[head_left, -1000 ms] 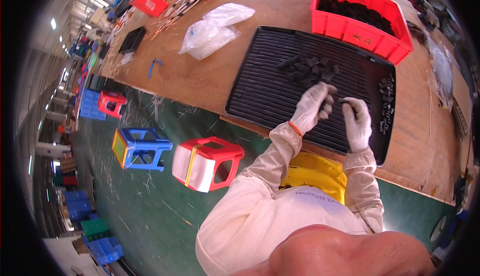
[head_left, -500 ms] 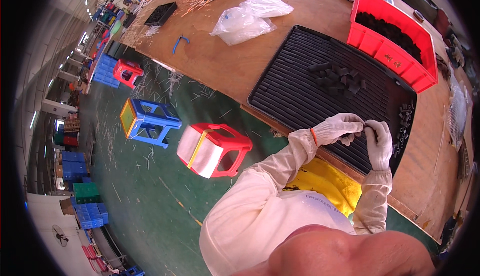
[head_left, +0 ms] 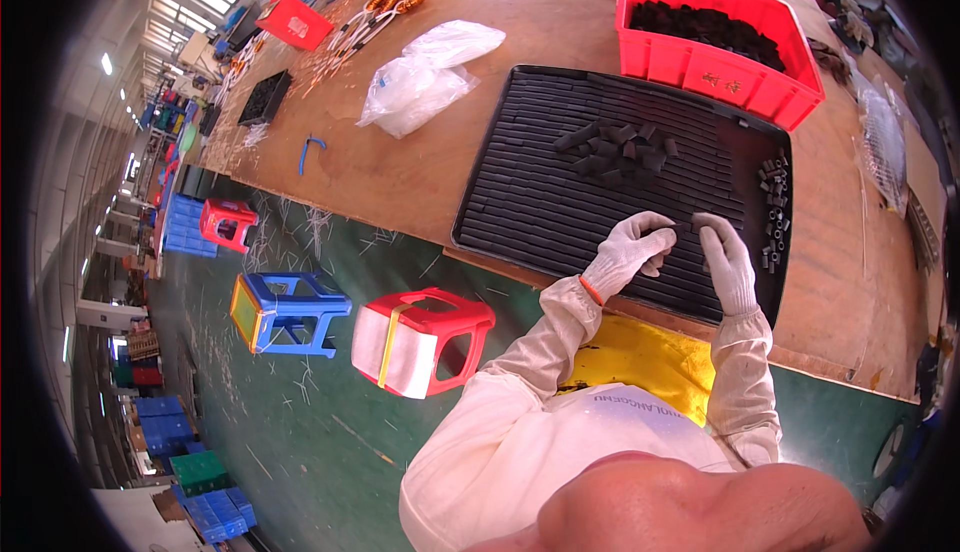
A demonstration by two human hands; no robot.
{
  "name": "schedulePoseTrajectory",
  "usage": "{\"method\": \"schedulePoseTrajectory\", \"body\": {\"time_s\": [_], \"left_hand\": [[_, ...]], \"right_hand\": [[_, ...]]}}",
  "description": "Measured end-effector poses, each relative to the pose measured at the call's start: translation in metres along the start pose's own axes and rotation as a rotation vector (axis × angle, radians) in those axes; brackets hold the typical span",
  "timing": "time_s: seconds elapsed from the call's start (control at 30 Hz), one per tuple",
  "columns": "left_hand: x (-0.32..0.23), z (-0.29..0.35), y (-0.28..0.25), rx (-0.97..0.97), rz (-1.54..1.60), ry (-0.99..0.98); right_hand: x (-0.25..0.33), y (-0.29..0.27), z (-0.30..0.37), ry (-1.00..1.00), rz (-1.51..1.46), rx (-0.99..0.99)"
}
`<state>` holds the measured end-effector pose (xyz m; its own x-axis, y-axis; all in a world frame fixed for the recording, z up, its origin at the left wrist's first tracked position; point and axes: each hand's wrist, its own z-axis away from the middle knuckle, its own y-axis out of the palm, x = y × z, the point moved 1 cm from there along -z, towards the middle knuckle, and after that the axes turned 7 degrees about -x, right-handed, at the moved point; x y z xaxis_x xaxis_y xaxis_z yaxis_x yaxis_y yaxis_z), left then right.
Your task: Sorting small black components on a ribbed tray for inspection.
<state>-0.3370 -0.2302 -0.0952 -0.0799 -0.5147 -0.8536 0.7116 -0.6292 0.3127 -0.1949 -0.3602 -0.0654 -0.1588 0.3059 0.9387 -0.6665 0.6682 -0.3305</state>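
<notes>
Gloved fingertips that met half a second ago now stand slightly apart — left hand (head_left: 637, 250) and right hand (head_left: 727, 264) curled, grip unclear — a dark piece (head_left: 683, 227) between them, pile of black pieces (head_left: 620, 152) at eleven o'clock.

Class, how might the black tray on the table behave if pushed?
The black tray would probably stay upright, being wide and shallow. It seems fairly stiff, judging by its clean-edged rim. The loose black pieces heaped on it might shift.
</notes>
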Motion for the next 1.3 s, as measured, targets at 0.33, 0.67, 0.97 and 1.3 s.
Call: {"method": "schedulePoseTrajectory", "body": {"time_s": [0.33, 0.67, 0.97, 1.3], "left_hand": [[0.006, 0.002, 0.003, 0.040, -0.153, 0.027], [0.006, 0.001, 0.001, 0.112, -0.245, 0.000], [0.012, 0.003, -0.006, 0.099, -0.133, -0.017], [0.015, -0.001, 0.005, 0.117, -0.263, -0.024]], "right_hand": [[-0.005, 0.005, 0.009, -0.057, -0.082, 0.023], [-0.029, 0.016, 0.007, -0.014, -0.257, -0.026], [-0.011, 0.017, 0.018, -0.341, 0.130, -0.064], [-0.018, 0.010, 0.017, -0.689, 0.436, -0.109]]}}
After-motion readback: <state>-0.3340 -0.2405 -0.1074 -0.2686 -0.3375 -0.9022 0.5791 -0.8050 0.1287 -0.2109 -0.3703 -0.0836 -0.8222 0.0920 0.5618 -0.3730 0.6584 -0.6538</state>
